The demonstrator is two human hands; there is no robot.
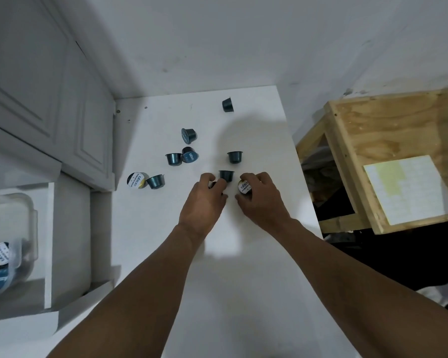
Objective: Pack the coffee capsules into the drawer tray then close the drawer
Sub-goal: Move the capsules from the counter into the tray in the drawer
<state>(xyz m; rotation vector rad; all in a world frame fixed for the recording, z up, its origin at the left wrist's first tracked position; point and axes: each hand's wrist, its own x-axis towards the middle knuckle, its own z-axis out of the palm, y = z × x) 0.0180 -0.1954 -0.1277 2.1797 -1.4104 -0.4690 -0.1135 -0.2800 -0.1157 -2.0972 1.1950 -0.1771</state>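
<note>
A person's left hand (207, 196) pinches a dark capsule (213, 184) while the right hand (259, 195) cups a white-lidded capsule (244, 187); firm grips should precede lifting toward the tray (23, 202) far left.

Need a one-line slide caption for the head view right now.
Both hands gather coffee capsules on the white counter: left hand and right hand each grip one; the open drawer's tray waits at left.

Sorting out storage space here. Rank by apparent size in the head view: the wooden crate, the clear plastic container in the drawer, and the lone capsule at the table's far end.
1. wooden crate, largest by far.
2. clear plastic container, though the frame edge cuts it off.
3. lone capsule, smallest; it is also farthest from the camera.
</note>
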